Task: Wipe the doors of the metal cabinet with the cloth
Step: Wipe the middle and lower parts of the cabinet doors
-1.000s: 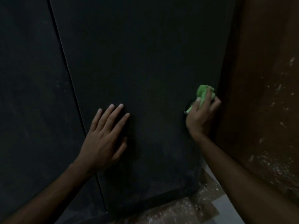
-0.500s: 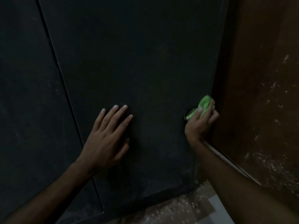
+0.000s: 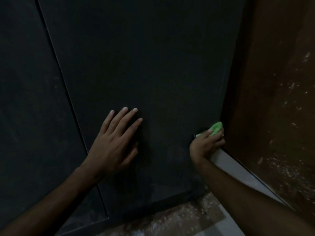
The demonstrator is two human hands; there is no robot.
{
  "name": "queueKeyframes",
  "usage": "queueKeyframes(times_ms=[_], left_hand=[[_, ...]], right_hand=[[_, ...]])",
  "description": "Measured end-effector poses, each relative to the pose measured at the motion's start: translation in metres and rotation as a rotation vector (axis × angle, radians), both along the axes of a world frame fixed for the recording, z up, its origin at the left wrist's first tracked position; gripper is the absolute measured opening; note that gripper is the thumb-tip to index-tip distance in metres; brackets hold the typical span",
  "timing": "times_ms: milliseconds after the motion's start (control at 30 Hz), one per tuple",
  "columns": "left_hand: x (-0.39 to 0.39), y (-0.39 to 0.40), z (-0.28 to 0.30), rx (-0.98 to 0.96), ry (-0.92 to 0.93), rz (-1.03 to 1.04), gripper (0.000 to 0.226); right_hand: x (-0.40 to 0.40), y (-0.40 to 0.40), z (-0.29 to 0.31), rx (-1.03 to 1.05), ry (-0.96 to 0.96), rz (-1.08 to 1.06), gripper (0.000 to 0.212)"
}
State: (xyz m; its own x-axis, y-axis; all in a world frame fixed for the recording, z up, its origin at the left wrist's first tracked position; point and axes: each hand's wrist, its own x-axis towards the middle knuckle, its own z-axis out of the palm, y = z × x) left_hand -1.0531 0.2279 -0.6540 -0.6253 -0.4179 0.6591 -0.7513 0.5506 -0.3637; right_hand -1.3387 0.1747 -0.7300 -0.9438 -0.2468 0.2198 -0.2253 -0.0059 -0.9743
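Observation:
The dark metal cabinet fills most of the view, with a right door point(image 3: 144, 65) and a left door point(image 3: 25, 99) split by a thin vertical seam. My left hand point(image 3: 114, 143) lies flat on the right door, fingers straight and spread, low on the panel. My right hand point(image 3: 207, 145) grips a bunched green cloth point(image 3: 216, 127) and holds it against the right door's right edge, low down. Most of the cloth is hidden inside the fist.
A brown, speckled wall point(image 3: 276, 99) stands close on the right of the cabinet. A pale skirting strip point(image 3: 238, 167) runs along its base. Below the doors lies a mottled floor covering point(image 3: 179, 217).
My right hand has slid the green cloth down the right door's right edge. My left hand has stayed flat on the same door.

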Motion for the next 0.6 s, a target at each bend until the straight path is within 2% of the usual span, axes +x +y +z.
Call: queueKeyframes(times_ms=[33,67,100,167,233,300,333,367,467,500,533,600], left_hand=[[0.001,-0.001,-0.001,0.007,-0.011,0.008,0.069],[0.002,-0.001,-0.003,0.014,-0.021,0.014,0.069],[0.003,-0.002,-0.005,0.021,-0.031,0.016,0.07],[0.005,-0.003,-0.006,0.034,-0.04,0.02,0.07],[0.006,-0.002,-0.006,0.034,-0.047,0.025,0.069],[0.006,-0.001,-0.004,0.031,-0.045,0.023,0.069],[0.007,0.001,-0.004,0.026,-0.042,0.021,0.069],[0.008,0.002,-0.004,0.02,-0.037,0.019,0.068],[0.013,0.002,-0.004,0.012,-0.007,0.01,0.067],[0.013,0.001,-0.004,0.006,0.007,0.004,0.066],[0.013,0.0,-0.006,-0.001,0.023,-0.005,0.065],[0.011,-0.002,-0.01,-0.031,0.08,-0.015,0.061]], right_hand=[[0.001,-0.008,0.012,-0.008,-0.096,-0.007,0.048],[0.004,-0.015,0.028,-0.049,-0.085,-0.022,0.048],[0.005,-0.019,0.041,-0.097,0.01,-0.041,0.048],[0.003,-0.017,0.049,-0.155,0.369,-0.053,0.053],[-0.012,-0.006,0.028,-0.104,0.696,0.044,0.061],[-0.036,0.007,-0.012,0.023,0.838,0.143,0.065],[-0.044,0.013,-0.029,0.086,0.794,0.161,0.066],[-0.046,0.015,-0.04,0.122,0.665,0.159,0.066],[-0.024,0.002,-0.017,0.037,0.068,0.116,0.061],[-0.018,-0.002,0.001,-0.026,-0.003,0.102,0.061],[-0.016,-0.005,0.017,-0.088,0.012,0.079,0.062],[-0.017,-0.007,0.042,-0.158,0.152,0.084,0.065]])
